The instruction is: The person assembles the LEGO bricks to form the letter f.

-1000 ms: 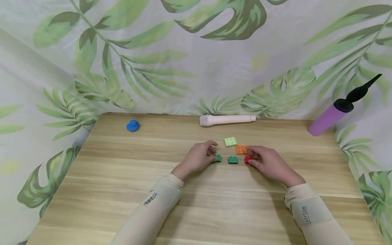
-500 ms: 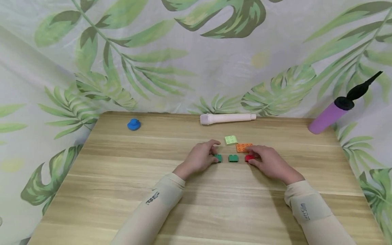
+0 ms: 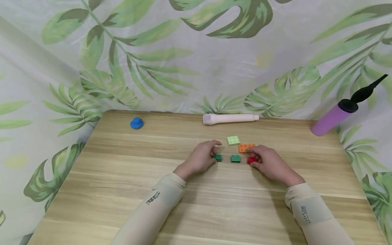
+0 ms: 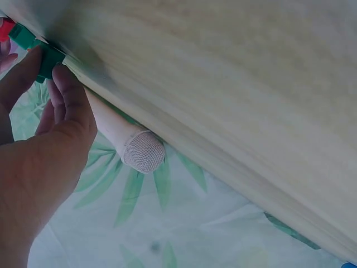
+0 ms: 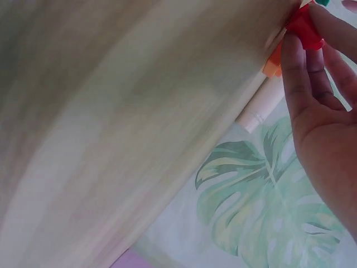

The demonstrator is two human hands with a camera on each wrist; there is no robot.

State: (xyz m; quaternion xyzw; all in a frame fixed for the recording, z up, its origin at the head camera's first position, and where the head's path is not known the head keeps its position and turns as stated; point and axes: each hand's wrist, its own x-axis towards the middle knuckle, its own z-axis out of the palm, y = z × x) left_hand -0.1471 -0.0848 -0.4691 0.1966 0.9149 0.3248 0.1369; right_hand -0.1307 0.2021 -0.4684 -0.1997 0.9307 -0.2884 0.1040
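Thumb and fingers of my left hand [image 3: 199, 157] pinch a green toy building brick [image 3: 217, 158] low over the wooden table; the left wrist view shows this brick [image 4: 51, 60] between the fingertips. On the other side, my right hand [image 3: 270, 164] pinches a red brick [image 3: 251, 160], which the right wrist view shows as well. A second green brick [image 3: 235, 158] stands between the two hands, touched by neither. Just behind the red brick lies an orange brick [image 3: 244, 148], its right end partly covered by my right fingers. A pale green brick [image 3: 233, 140] lies behind that, slightly left.
At the table's [image 3: 128, 190] back edge lies a pale pink microphone [image 3: 231, 118]. A blue rubber duck [image 3: 136, 123] sits at the back left. A purple hand pump [image 3: 330, 119] with a black nozzle stands at the back right. Leaf-printed cloth [image 3: 153, 51] hangs behind.
The head view has shifted slightly. The green brick in my left hand has tipped so its studs show more, and its gap to the middle green brick has widened a little. My right hand keeps its pinch.
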